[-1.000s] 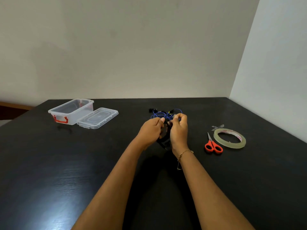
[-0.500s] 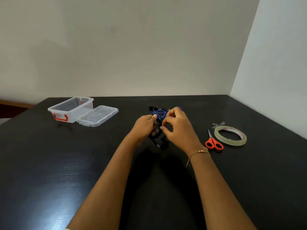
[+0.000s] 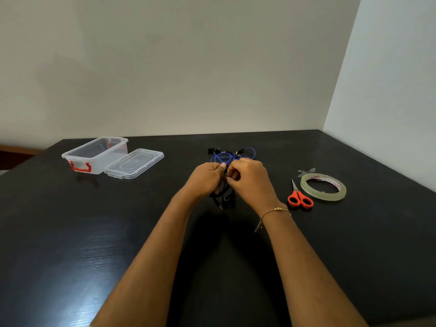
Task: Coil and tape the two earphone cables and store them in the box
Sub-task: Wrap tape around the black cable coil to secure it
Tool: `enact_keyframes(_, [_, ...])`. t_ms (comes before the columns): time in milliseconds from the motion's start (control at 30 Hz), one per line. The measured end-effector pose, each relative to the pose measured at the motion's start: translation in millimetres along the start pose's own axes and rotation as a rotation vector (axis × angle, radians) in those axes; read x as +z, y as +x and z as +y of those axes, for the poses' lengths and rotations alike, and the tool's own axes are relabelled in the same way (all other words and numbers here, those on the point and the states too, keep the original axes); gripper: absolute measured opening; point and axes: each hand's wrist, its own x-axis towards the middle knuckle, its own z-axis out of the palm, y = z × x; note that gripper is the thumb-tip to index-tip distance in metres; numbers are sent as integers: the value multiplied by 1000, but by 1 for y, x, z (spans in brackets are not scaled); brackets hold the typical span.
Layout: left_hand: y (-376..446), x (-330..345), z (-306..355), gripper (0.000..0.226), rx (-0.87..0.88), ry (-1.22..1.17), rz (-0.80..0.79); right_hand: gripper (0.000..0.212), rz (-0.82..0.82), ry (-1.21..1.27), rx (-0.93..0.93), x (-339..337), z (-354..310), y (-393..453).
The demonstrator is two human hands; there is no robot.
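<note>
Pinching black cable [image 3: 223,193], both hands mid-table

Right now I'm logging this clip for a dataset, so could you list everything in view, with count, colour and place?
table: one, black, fills the lower view, set into a wall corner
box: one, clear with red latch, far left of table, open
lid: one, clear, lying against the box's right side
blue earphone cable: one, loose on the table just beyond the hands
black earphone cable: one, held between both hands, ends dangling below
scissors: one, orange handles, right of the hands
tape roll: one, clear, right of the scissors
bracelet: one, gold, on the right wrist
left hand: closed on the black cable
right hand: closed on the black cable
</note>
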Motion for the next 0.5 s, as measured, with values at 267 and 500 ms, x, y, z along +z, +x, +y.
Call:
enact_keyframes(267, [2, 1, -3, 43, 0, 170, 94, 11, -91, -105, -15, -1, -5, -2])
enact_keyframes(500, [3, -2, -7, 43, -42, 87, 82, 18, -174, -116, -20, -2, -9, -3])
